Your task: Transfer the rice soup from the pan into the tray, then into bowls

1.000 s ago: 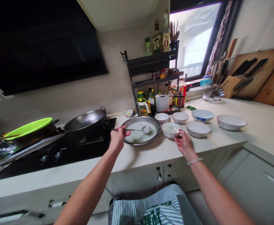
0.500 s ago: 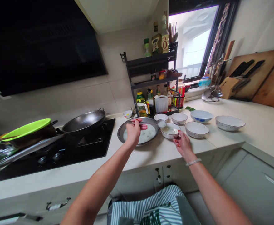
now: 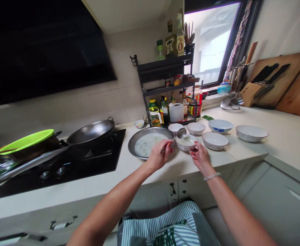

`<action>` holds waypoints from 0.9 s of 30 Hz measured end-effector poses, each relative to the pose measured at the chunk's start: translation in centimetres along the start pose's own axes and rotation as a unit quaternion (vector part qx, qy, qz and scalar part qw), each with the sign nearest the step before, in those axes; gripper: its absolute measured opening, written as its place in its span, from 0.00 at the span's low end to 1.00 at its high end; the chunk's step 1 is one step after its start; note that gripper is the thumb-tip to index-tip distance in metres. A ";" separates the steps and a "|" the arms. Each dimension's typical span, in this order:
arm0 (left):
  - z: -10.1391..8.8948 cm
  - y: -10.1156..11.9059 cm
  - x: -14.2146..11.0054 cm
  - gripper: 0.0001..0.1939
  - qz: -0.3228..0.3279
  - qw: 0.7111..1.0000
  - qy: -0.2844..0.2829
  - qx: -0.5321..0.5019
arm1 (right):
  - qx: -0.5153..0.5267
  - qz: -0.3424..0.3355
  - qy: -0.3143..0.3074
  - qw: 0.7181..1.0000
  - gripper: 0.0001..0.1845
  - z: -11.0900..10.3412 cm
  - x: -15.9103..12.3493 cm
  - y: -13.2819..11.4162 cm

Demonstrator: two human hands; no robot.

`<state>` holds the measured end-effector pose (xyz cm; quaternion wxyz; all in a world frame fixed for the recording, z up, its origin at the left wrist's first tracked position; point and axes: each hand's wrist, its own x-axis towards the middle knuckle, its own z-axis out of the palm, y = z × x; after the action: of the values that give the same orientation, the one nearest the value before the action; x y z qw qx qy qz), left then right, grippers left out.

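My left hand point(image 3: 160, 154) is closed round the handle of a metal ladle point(image 3: 181, 133), whose bowl is tilted over a small white bowl point(image 3: 186, 147). Whitish liquid shows inside that bowl. The fingers of my right hand point(image 3: 200, 154) pinch the bowl's right rim and side. Left of it stands a wide metal basin point(image 3: 133, 146) holding milky liquid with small green bits in it. Close by are more white bowls: one behind on the left point(image 3: 176, 127), one behind on the right point(image 3: 196, 127) and one to the right point(image 3: 215, 143).
Farther right stand a blue-patterned bowl point(image 3: 220, 127) and a wide white bowl point(image 3: 251, 134). A black rack point(image 3: 165, 63) with bottles and jars stands against the wall. On the black hob point(image 3: 101, 159) sit a wok point(image 3: 91, 135) and a pot with a green basin point(image 3: 28, 141).
My left hand has moved right and slightly down, away from over the basin. The ladle has tipped over the small bowl, and whitish liquid is now in it. My right hand stays put.
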<state>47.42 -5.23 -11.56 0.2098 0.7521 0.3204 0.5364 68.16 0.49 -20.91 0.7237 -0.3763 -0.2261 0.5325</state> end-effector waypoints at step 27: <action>-8.6 -5.7 -1.9 0.12 -0.253 0.927 0.275 -0.037 | 0.008 -0.011 0.002 1.000 0.21 0.0 0.2 0.1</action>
<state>37.46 -2.84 -13.70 0.2702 0.4608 0.5250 0.6626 68.12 0.70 -20.99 0.7332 -0.3687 -0.2247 0.5254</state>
